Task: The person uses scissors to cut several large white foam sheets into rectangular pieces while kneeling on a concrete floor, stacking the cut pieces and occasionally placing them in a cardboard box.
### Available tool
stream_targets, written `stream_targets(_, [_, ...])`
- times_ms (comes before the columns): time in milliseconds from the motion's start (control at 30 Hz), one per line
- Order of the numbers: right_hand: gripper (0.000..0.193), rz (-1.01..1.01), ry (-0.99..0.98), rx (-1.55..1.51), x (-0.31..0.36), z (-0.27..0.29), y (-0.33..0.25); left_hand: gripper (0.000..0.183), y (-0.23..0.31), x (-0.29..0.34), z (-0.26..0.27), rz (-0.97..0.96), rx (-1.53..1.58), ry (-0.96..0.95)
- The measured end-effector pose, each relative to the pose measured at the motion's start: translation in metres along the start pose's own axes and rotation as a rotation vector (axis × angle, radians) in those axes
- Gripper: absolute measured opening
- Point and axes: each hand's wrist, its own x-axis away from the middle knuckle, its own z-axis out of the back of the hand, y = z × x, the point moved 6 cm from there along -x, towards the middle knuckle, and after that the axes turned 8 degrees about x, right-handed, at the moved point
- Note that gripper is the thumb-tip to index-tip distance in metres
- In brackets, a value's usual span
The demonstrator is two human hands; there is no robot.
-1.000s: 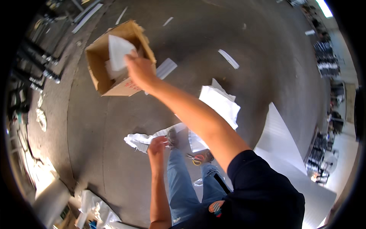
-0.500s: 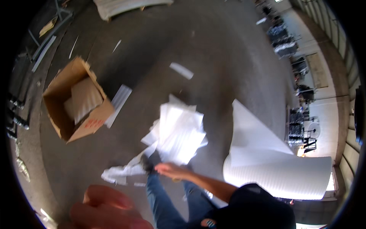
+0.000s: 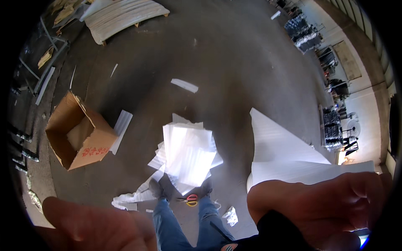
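My left hand [image 3: 104, 226] is raised close in at the lower left, its palm side partly showing and most fingers cut off. At the lower right my right hand [image 3: 318, 205] is just as close, its fingers bent toward the picture's edge. I cannot make out anything in either hand. Beneath them, a fanned stack of white foam sheets [image 3: 188, 154] lies on the floor before my feet. Scissors [image 3: 191, 200] with red and yellow handles rest between my shoes. Behind my right hand is a big white foam roll [image 3: 289, 167] with a loose pointed end, partly hidden.
An open cardboard box [image 3: 98, 144] with red writing stands at the left, a foam strip [image 3: 121, 130] beside it. A crumpled white strip [image 3: 134, 198] and a crumpled wrapper [image 3: 230, 216] lie near my feet. Farther off are a covered pallet [image 3: 125, 19] and a fan [image 3: 353, 128].
My right hand has come up from beside my legs to close in at the lower right. My left hand has shifted slightly left. The view has tilted, and the scissors now show.
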Motion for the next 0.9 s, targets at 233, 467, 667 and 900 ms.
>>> stream_targets(233, [0.023,-0.402,0.205,0.011,0.108,0.078,0.112,0.028,-0.049,0.05,-0.081,0.052,-0.362,0.275])
stream_targets(467, [0.021,-1.807,0.356,0.273,0.532,0.176,0.291,0.014,-0.232,0.33,-0.153,1.251,-0.239,0.349])
stream_targets(667, [0.042,-1.422,-0.505,0.87,0.698,0.173,0.348,0.017,-0.277,0.565,-0.235,1.721,-0.004,0.229])
stream_targets(900, [0.041,-1.195,-0.654,1.216,0.727,0.171,0.422,0.019,-0.297,0.641,-0.251,1.853,-0.088,0.094])
